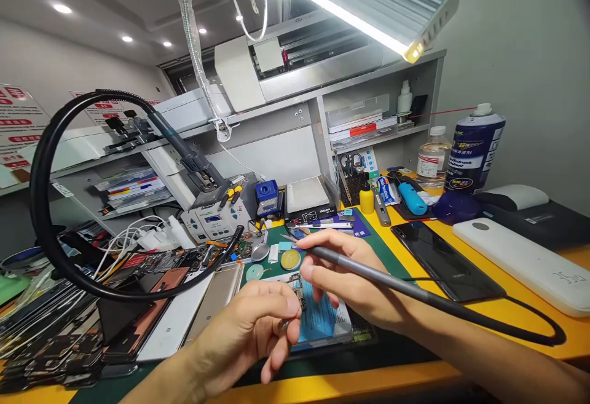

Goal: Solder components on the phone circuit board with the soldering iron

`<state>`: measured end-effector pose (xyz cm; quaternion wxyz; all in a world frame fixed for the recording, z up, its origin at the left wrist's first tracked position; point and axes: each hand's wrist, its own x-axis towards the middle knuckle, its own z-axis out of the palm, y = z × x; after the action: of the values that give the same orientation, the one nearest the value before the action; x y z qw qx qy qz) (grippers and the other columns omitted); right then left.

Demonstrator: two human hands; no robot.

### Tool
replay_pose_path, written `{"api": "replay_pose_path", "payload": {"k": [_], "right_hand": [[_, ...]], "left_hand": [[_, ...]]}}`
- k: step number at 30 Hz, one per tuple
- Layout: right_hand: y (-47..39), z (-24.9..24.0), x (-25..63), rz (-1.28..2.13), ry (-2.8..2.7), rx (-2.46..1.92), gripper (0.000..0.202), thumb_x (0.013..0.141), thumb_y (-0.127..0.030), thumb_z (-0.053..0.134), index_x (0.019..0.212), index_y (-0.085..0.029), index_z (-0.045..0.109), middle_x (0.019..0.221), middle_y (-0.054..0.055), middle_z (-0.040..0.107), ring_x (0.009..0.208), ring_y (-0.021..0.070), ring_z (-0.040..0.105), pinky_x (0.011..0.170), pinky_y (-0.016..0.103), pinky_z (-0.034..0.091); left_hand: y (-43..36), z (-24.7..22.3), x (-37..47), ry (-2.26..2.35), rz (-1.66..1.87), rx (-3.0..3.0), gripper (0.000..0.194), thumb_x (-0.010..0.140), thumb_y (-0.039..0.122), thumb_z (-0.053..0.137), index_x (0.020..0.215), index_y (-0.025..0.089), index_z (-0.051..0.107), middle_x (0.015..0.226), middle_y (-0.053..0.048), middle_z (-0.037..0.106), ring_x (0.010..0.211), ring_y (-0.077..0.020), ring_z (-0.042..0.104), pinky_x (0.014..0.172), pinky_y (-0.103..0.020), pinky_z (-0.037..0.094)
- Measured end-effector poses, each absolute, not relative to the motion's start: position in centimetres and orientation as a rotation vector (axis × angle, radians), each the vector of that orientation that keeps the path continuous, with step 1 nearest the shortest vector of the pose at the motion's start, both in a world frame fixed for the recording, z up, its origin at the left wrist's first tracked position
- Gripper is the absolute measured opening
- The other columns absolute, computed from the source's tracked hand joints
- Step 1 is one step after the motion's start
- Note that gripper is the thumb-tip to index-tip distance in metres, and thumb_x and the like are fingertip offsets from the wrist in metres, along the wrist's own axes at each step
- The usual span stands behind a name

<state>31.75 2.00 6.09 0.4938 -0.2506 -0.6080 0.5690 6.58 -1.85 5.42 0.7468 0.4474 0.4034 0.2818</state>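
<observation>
My left hand [246, 324] pinches a small, narrow circuit board [300, 296] between thumb and fingertips, and part of the board is hidden behind them. A dark grey soldering iron [364, 273] rests in my right hand [357, 253], gripped like a pen, its thin tip pointing up and left. From its rear end a black cord loops over the right of the desk. Beneath both hands lies a blue-and-white pad or box [325, 318]. Just beyond the fingers stands a small round tin [290, 260] with yellowish contents.
Phones and phone parts [170, 324] cover the left side under a black hose [34, 195] of the rework station [221, 216]. On the right lie a black phone [442, 259] and a white power bank [520, 262]. A spray can [474, 152] stands behind. A lamp [359, 16] hangs overhead.
</observation>
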Motion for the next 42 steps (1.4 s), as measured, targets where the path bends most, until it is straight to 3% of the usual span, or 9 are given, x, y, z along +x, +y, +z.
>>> {"api": "replay_pose_path", "payload": {"k": [6,12,17,21,24,30,33,38,42], "right_hand": [[1.9,5.9,31.6,1.224,-1.514,-0.544,0.023,0.094,-0.023,0.095,0.115,-0.023,0.086,0.085,-0.003,0.077,0.064,0.0131,0.067,0.054,0.024,0.051],[1.9,4.8,31.4,1.020,-1.589,-0.473,0.027,0.094,-0.014,0.089,0.118,-0.025,0.087,0.086,-0.002,0.080,0.060,0.0129,0.058,0.057,0.027,0.051],[1.9,4.0,31.6,0.874,-1.594,-0.461,0.030,0.096,-0.011,0.088,0.122,-0.027,0.088,0.088,-0.001,0.086,0.061,0.0142,0.066,0.058,0.028,0.056],[2.2,3.8,31.8,0.844,-1.550,-0.530,0.033,0.102,-0.018,0.094,0.132,-0.028,0.087,0.102,0.004,0.093,0.078,0.0204,0.084,0.064,0.029,0.067],[2.5,3.8,31.7,0.894,-1.559,-0.551,0.035,0.099,-0.028,0.099,0.132,-0.028,0.089,0.109,0.007,0.097,0.092,0.0255,0.092,0.074,0.033,0.076],[2.2,4.9,31.4,1.057,-1.656,-0.620,0.026,0.096,-0.027,0.098,0.121,-0.024,0.091,0.100,0.007,0.098,0.086,0.0268,0.094,0.076,0.037,0.078],[2.1,5.0,31.4,1.080,-1.674,-0.637,0.022,0.098,-0.028,0.096,0.120,-0.024,0.091,0.097,0.007,0.097,0.084,0.0264,0.092,0.073,0.036,0.075],[1.9,4.9,31.5,1.046,-1.685,-0.641,0.015,0.101,-0.028,0.092,0.115,-0.023,0.091,0.094,0.005,0.092,0.077,0.0215,0.082,0.070,0.032,0.069],[1.8,5.4,31.7,1.013,-1.690,-0.627,0.014,0.100,-0.025,0.090,0.114,-0.023,0.090,0.087,0.002,0.086,0.070,0.0183,0.074,0.064,0.029,0.063]], "left_hand": [[-1.9,7.2,5.3,1.074,0.619,1.296,0.037,0.124,0.049,0.090,0.107,0.018,0.079,0.087,0.004,0.078,0.064,-0.0108,0.070,0.057,-0.022,0.058],[-1.7,8.0,4.4,1.304,0.713,1.553,0.046,0.128,0.059,0.082,0.107,0.018,0.081,0.080,0.006,0.076,0.058,-0.0108,0.065,0.059,-0.025,0.059],[-1.8,7.9,3.9,1.429,0.812,1.753,0.046,0.130,0.061,0.078,0.113,0.018,0.081,0.084,0.005,0.077,0.062,-0.0126,0.069,0.064,-0.028,0.065],[-2.1,7.4,3.7,1.469,0.923,2.067,0.040,0.129,0.053,0.080,0.110,0.018,0.081,0.087,0.004,0.077,0.069,-0.0140,0.073,0.065,-0.027,0.065],[-2.2,6.8,4.0,1.365,0.995,2.405,0.031,0.128,0.043,0.083,0.110,0.018,0.083,0.090,0.003,0.080,0.070,-0.0137,0.073,0.068,-0.028,0.066],[-2.1,6.0,5.6,1.040,1.174,2.927,0.004,0.127,0.019,0.080,0.123,0.018,0.082,0.104,0.001,0.085,0.082,-0.0156,0.081,0.076,-0.029,0.073],[-2.1,5.9,6.5,0.973,1.218,3.029,0.008,0.126,0.012,0.076,0.126,0.018,0.081,0.107,0.000,0.087,0.086,-0.0166,0.084,0.076,-0.029,0.074],[-2.0,5.7,7.2,0.973,1.276,3.027,0.006,0.127,0.014,0.077,0.125,0.018,0.081,0.107,0.000,0.087,0.085,-0.0162,0.085,0.075,-0.028,0.074],[-2.1,6.0,7.4,1.052,1.321,2.899,0.011,0.129,0.020,0.077,0.118,0.018,0.080,0.096,0.003,0.083,0.072,-0.0128,0.077,0.067,-0.025,0.068]]}}
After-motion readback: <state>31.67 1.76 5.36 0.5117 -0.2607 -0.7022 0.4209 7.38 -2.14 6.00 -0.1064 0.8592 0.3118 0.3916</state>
